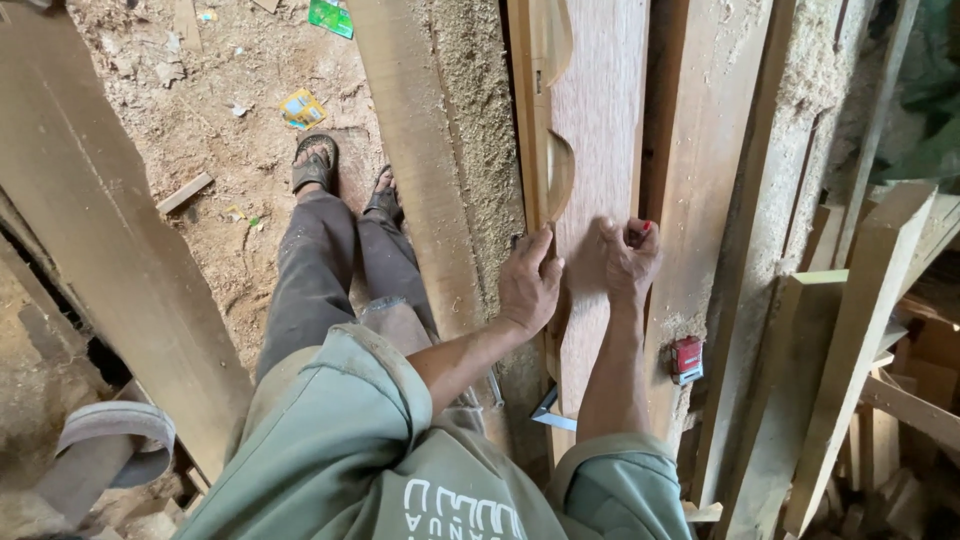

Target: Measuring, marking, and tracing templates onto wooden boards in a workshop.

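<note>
Both hands on the reddish board (600, 130), center of frame, running top to bottom. Left hand (527, 285) lies flat on its left edge, fingers spread, gripping nothing. Right hand (630, 262) is curled tight around a red-tipped pencil (643, 230), tip pressed to the board. Small red box (686, 358) sits lower right of the hands; metal square (552, 412) pokes out below the wrists.

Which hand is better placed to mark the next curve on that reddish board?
Probably the right hand: it already grips a red-tipped pencil against the reddish board. The left hand lies flat at the board's left edge, beside the curved template piece, better suited to steadying.
</note>
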